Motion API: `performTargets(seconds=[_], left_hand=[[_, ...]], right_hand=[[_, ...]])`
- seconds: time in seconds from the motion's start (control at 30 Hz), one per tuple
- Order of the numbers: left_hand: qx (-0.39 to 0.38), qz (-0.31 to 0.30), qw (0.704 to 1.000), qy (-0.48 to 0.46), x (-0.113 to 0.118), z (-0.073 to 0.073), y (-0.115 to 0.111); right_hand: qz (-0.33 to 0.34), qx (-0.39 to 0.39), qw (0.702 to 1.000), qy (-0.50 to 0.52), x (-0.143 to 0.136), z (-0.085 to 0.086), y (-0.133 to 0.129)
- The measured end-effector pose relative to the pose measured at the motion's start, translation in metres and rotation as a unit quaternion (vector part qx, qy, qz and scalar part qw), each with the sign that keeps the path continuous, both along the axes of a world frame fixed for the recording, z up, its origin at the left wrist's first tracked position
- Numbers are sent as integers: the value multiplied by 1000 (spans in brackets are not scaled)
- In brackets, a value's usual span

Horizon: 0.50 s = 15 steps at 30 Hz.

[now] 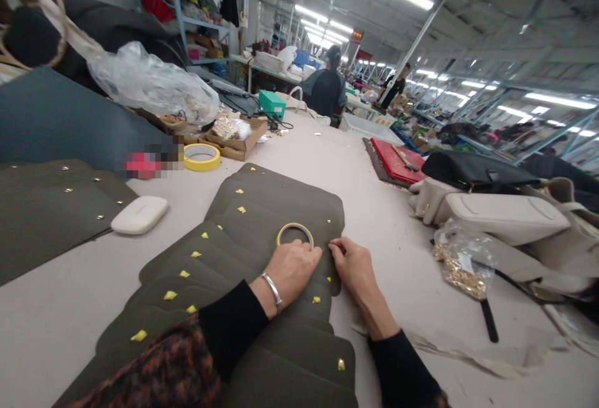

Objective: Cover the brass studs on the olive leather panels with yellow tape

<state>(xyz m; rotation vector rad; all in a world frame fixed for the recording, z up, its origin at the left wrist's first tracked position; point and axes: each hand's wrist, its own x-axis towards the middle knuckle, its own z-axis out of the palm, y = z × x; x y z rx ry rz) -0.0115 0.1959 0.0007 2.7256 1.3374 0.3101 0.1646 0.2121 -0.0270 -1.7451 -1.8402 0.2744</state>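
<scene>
Dark olive panels (262, 271) lie overlapped down the middle of the table, with small yellow tape pieces (171, 295) stuck along both sides. My left hand (294, 271), with a silver bangle at its wrist, is closed on a roll of yellow tape (285, 228) above the upper panels. Just to the right, my right hand (352, 264) is closed in a pinch at the panels' right edge; what lies between its fingertips is too small to make out. A small metal stud (329, 221) shows above the right fingertips.
Another tape roll (201, 157), a white case (140, 215) and a cardboard box (243, 141) lie to the left. At right are a red pad (395, 160), pale bags (505, 211) and a bag of gold hardware (463, 271). A seated person (326, 87) is ahead.
</scene>
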Motion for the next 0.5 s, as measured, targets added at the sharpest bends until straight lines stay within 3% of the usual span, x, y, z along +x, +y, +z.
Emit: performTargets(seconds=[0.13, 0.23, 0.3, 0.4, 0.5], left_hand=[[5, 0, 1000, 2, -1, -1, -1], [7, -4, 1000, -1, -3, -2, 0], [12, -3, 1000, -9, -5, -2, 0], [18, -8, 1000, -16, -8, -3, 0], [17, -19, 1000, -15, -9, -4, -1]], right_hand=[[-46, -28, 996, 69, 12, 3, -1], [-32, 34, 994, 102, 22, 6, -7], [30, 88, 995, 46, 24, 6, -11], [126, 102, 985, -52, 19, 5, -12], [108, 66, 989, -76, 10, 2, -7]])
